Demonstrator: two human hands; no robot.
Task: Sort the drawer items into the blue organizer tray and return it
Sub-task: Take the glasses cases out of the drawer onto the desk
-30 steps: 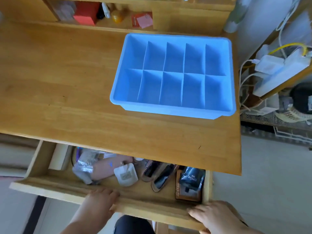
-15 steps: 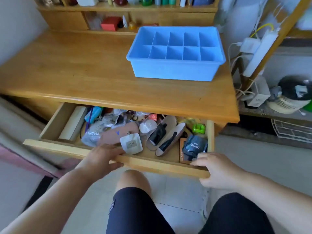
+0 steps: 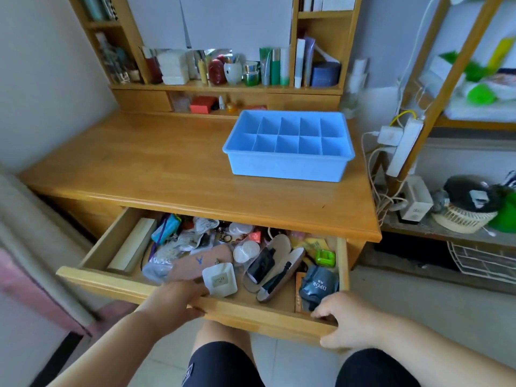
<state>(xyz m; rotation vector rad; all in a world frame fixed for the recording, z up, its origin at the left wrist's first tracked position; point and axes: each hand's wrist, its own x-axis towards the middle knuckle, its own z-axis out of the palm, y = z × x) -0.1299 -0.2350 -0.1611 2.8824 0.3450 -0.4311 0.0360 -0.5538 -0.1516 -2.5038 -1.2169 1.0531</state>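
Observation:
The blue organizer tray (image 3: 287,164), divided into several compartments with nothing in them, stands on the wooden desk (image 3: 156,169) at the right. Below the desk top the wooden drawer (image 3: 251,312) is pulled out and crammed with small items: a white sachet (image 3: 220,279), a pink case (image 3: 201,261), a dark pouch (image 3: 319,286), a green clip (image 3: 325,257), a long white box (image 3: 131,248). My left hand (image 3: 174,301) grips the drawer's front edge near the middle. My right hand (image 3: 344,318) grips the same edge at its right end.
A shelf unit (image 3: 223,88) at the back of the desk carries bottles, jars and boxes. To the right stand a rack with a white power strip (image 3: 403,146) and cables, and a lower shelf with a basket (image 3: 460,216). My knees are under the drawer.
The drawer has slid out farther toward me, showing more of its contents. My view has pulled back and lifted. Both hands stay on the drawer's front edge.

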